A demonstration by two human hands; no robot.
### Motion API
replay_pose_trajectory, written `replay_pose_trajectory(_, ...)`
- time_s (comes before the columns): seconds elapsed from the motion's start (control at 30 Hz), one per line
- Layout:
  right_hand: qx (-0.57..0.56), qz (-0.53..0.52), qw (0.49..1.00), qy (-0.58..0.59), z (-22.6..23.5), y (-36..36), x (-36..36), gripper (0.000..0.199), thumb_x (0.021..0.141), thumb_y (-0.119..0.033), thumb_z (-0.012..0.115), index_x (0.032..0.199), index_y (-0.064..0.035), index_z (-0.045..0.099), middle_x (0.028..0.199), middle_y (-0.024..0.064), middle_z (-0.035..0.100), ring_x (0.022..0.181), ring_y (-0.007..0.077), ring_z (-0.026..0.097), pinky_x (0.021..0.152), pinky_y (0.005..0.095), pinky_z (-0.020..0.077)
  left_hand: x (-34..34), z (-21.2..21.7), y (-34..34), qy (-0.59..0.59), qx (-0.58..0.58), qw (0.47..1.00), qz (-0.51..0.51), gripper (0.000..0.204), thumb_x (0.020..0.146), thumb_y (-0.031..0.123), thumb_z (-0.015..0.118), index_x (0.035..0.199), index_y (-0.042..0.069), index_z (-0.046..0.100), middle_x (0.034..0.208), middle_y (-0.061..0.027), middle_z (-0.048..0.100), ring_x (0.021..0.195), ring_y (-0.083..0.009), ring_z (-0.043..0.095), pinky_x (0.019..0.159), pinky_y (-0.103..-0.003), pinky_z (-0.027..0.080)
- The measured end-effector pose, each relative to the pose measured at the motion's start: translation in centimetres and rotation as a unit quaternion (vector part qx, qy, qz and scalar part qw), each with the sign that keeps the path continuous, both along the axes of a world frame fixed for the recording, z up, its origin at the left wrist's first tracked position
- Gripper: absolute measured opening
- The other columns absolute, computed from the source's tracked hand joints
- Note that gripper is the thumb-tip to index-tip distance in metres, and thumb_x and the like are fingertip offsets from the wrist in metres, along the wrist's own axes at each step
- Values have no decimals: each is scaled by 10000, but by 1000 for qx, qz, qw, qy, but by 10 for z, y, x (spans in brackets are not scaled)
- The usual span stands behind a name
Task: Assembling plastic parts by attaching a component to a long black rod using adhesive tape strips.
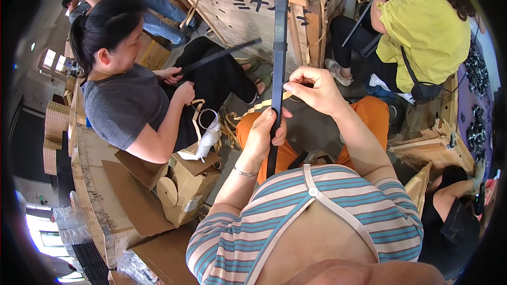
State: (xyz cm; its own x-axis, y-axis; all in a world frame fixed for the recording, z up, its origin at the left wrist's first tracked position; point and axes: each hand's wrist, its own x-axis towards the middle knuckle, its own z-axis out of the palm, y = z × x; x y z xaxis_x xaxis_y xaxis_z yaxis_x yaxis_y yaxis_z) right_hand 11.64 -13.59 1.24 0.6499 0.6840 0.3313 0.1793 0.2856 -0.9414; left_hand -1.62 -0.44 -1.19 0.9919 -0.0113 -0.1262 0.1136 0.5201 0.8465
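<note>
Although the left hand is closed round the dark bar, thumb across its front, we note that it grips low, leaving a long upper length unsupported. We find the bar roughly upright between the knees of the orange trousers, its top showing against the wooden crate, just left of the crate's near corner; whether its lower end rests on anything we cannot tell. The right hand has thumb and forefinger pinched together on a pale yellow strip beside the bar; its attachment is unclear. We judge that a hard sideways pull could tear the strip or twist the bar in the left fingers. Tipping left, the bar could strike the co-worker's bar. Loose strips nearby could snag.
</note>
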Motion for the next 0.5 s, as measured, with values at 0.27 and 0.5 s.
replay_pose_trajectory(0.27,-14,-2,1000,-3,-5,1,1,105,823,-72,625,777,0,565,662,-22,530,606,24,460,539,177,371,0,0,-1,15,11,1000,10,383,945,347,332,1002,-8,465,562,-13,377,444,-81,307,422,-209,230)
replay_pose_trajectory(0.5,-38,-10,999,-4,-3,0,-2,94,816,-75,625,779,-6,573,669,-25,538,617,25,471,555,181,382,0,-2,-1,20,8,1000,20,387,949,351,333,990,-8,471,568,-13,379,445,-81,306,423,-214,234)
